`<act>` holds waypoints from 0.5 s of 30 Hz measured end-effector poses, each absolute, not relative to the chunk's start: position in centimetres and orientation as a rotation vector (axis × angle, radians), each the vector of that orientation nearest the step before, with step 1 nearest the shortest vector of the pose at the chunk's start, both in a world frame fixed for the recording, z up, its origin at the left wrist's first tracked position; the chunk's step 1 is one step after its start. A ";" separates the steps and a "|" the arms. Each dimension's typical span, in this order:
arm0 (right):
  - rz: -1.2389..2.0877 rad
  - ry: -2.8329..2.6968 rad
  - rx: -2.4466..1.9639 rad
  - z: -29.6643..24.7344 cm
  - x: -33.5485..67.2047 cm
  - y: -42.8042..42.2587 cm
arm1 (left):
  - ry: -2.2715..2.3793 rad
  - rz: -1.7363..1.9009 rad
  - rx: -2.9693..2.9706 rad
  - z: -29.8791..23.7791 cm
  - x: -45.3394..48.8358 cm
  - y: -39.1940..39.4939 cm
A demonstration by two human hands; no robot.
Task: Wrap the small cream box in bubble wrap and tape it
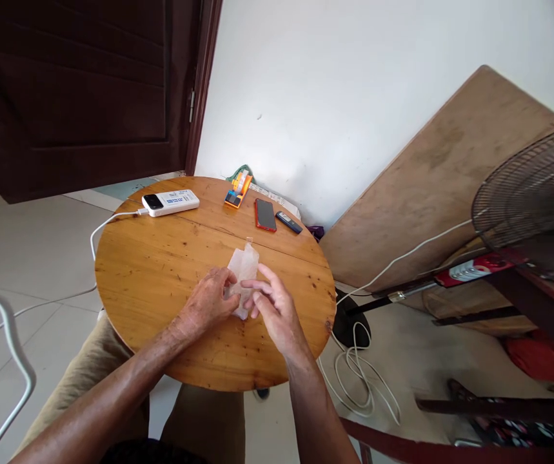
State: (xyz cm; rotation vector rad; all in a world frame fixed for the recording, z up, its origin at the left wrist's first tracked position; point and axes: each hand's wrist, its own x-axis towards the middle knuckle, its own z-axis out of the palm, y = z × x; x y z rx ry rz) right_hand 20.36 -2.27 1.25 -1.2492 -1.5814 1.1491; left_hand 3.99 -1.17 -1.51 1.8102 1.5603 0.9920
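A small piece of white, translucent wrapping (pixel 245 265), folded into a flat packet, lies near the middle of the round wooden table (pixel 151 277). A clear tab like sticky tape juts from its far end. What the wrapping contains, if anything, cannot be made out. My left hand (pixel 213 295) rests at the packet's left edge, its fingers and thumb curled against it. Over the right side is my right hand (pixel 277 306), fingers apart and partly bent, with nothing visibly gripped. Both hands cover part of the packet's near end.
Toward the table's far side are a white power bank (pixel 173 202) with a cable, an orange tape dispenser (pixel 238 189), a red-edged phone (pixel 266 215) and a dark blue handheld device (pixel 289 222). A fan (pixel 533 206) stands at right, with loose cable (pixel 354 380) on the floor.
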 end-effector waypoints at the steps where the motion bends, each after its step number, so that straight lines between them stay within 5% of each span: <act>1: 1.091 -1.563 -1.269 1.2 20.7 -1.9 | 1.563 0.995 1.814 -1.7 4.0 -1.2; 15: 0.903 -1.491 -1.386 -0.8 22.6 2.1 | 1.624 0.728 2.005 -0.6 4.3 -1.9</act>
